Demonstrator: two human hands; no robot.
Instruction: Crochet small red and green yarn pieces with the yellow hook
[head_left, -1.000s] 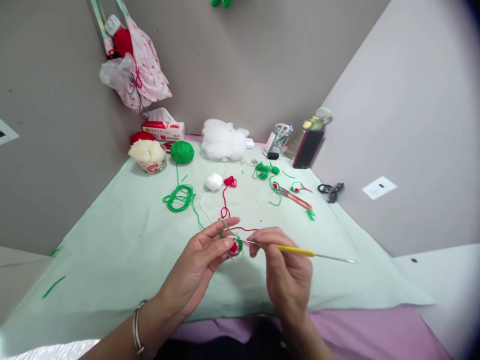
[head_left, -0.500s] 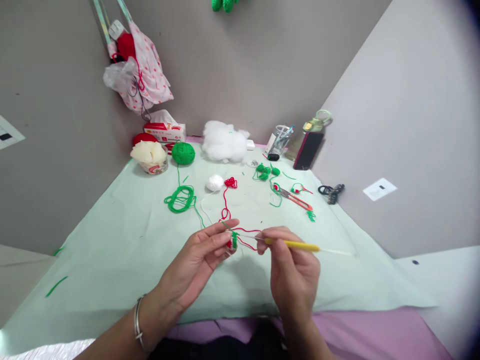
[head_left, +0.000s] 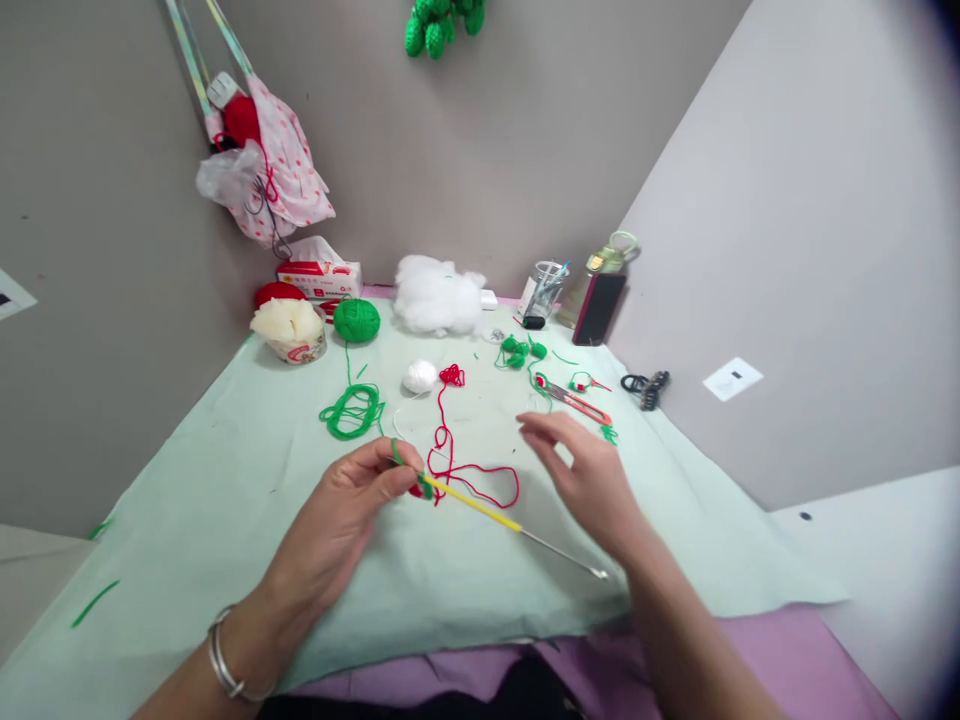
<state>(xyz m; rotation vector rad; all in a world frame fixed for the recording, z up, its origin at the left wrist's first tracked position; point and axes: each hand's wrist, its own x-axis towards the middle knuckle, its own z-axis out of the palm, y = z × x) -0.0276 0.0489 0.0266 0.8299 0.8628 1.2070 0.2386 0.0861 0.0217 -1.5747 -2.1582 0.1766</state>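
Observation:
My left hand (head_left: 352, 505) pinches a small red-and-green crochet piece (head_left: 425, 488), mostly covered by my fingers. A green strand of yarn loops over my left forefinger. The crochet hook (head_left: 480, 508) has a yellow handle and a bare metal end; its near end meets the piece at my left fingertips, while the metal end points down to the right. My right hand (head_left: 585, 480) is off the hook and holds nothing, its fingers partly apart above the cloth. Beyond that hand lies an orange cutter (head_left: 581, 403). Red yarn (head_left: 487, 485) trails between the hands.
Green yarn coils (head_left: 351, 411), a green ball (head_left: 357, 320) and a small white ball (head_left: 420, 376) lie on the left and middle. White stuffing (head_left: 439, 295) is at the back. To the right stand a clear cup (head_left: 544, 290) and a phone (head_left: 600, 310); a hair clip (head_left: 654, 391) lies nearer.
My right hand has let go of the crochet hook and moved up, away from the piece. The hook now hangs tilted at my left hand, which has shifted left with the piece.

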